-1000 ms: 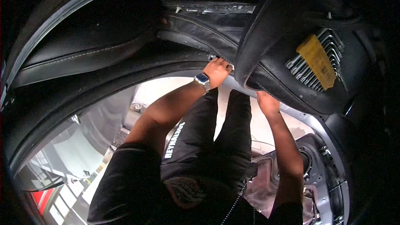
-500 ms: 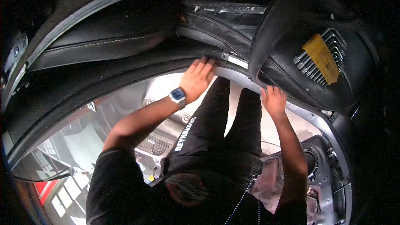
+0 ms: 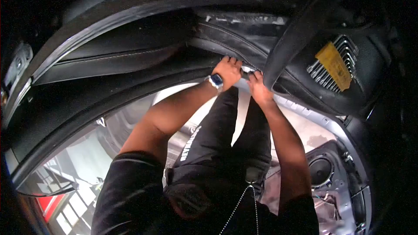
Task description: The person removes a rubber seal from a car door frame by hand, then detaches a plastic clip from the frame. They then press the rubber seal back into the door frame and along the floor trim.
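Along the car's door opening runs a black rubber door seal (image 3: 174, 78). My left hand (image 3: 228, 71), with a watch (image 3: 216, 81) on its wrist, is closed over the seal with its fingers curled to the far side. Close beside it, my right hand (image 3: 260, 88) grips the same edge with bent fingers; the fingertips are partly hidden. A bare, light strip of the sill (image 3: 246, 68) shows between the two hands.
On the black seat (image 3: 331, 98) at the right lies a set of wrenches (image 3: 346, 45) in a yellow holder (image 3: 334, 66). A door speaker (image 3: 321, 170) sits in the stripped door at lower right. A strap-like black piece (image 3: 300, 30) rises beside the seat.
My left hand has slid right along the sill, from lying flat to curling over the seal. My right hand has moved left and up and now grips beside it.
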`<move>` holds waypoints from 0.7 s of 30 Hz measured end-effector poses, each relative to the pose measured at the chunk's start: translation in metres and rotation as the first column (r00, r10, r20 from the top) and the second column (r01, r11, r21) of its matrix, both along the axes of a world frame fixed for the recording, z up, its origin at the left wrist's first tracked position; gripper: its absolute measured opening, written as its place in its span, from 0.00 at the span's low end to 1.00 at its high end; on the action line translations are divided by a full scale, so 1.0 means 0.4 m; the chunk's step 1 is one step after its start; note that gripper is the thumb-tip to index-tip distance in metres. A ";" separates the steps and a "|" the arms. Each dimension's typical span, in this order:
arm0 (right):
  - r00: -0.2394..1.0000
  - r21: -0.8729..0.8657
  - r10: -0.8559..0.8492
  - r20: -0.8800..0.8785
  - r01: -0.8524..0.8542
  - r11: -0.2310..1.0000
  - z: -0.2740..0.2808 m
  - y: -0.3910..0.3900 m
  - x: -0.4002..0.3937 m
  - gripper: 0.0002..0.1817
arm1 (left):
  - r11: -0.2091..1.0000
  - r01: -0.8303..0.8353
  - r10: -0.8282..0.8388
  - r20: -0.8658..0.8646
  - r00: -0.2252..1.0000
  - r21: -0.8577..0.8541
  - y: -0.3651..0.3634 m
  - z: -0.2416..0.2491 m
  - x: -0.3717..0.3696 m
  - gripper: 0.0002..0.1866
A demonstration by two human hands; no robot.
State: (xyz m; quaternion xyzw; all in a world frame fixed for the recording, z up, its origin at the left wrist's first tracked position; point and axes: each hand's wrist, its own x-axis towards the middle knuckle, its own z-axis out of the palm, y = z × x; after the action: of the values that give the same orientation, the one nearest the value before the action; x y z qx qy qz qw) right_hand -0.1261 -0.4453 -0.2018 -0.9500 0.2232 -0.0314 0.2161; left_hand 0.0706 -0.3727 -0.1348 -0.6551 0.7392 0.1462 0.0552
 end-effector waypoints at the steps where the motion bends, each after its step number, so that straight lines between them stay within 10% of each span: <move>1: 1.000 -0.035 0.002 0.016 -0.001 0.999 -0.040 0.019 -0.006 0.15 | 0.998 0.003 -0.004 -0.023 1.000 -0.055 0.009 -0.008 0.009 0.11; 6: 0.995 -0.185 -0.002 0.102 0.021 0.982 -0.170 0.074 0.000 0.10 | 0.987 0.038 -0.053 -0.095 0.994 -0.157 0.008 0.035 0.031 0.11; 7: 0.993 -0.501 0.120 -0.021 -0.114 0.858 -0.174 0.090 0.030 0.10 | 0.996 0.014 -0.025 -0.117 0.993 -0.090 0.010 0.037 0.034 0.11; 9: 0.998 -0.146 0.021 0.062 -0.012 0.989 -0.150 0.094 0.056 0.13 | 0.984 0.069 -0.072 0.010 0.997 0.164 0.005 0.032 0.036 0.11; 10: 0.991 0.085 -0.078 0.107 0.069 0.994 -0.131 0.089 0.054 0.15 | 0.987 -0.077 0.061 -0.117 0.991 -0.140 0.009 0.036 0.036 0.11; 11: 0.979 0.276 -0.165 0.124 0.126 0.953 -0.122 0.095 0.038 0.17 | 0.996 -0.079 0.074 -0.124 0.990 -0.040 0.009 0.060 0.032 0.11; 15: 0.798 0.835 -0.583 0.153 0.211 0.508 -0.157 0.123 0.047 0.25 | 0.989 -0.117 0.096 -0.216 0.972 -0.088 -0.014 0.043 0.046 0.14; 19: 0.583 0.998 -0.811 0.045 0.003 0.057 -0.230 0.161 0.091 0.33 | 0.970 -0.208 0.174 -0.235 0.956 -0.125 0.005 -0.029 0.054 0.17; 21: 0.576 1.000 -0.817 0.021 0.001 0.027 -0.225 0.170 0.096 0.36 | 0.975 -0.202 0.180 -0.197 0.964 -0.097 0.026 -0.048 0.063 0.21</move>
State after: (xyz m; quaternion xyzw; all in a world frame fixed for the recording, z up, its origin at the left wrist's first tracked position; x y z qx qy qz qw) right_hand -0.0879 -0.3773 -0.2919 -0.3883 0.3956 -0.2646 0.7891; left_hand 0.0960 -0.3622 -0.1540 -0.7088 0.6818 0.1684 -0.0669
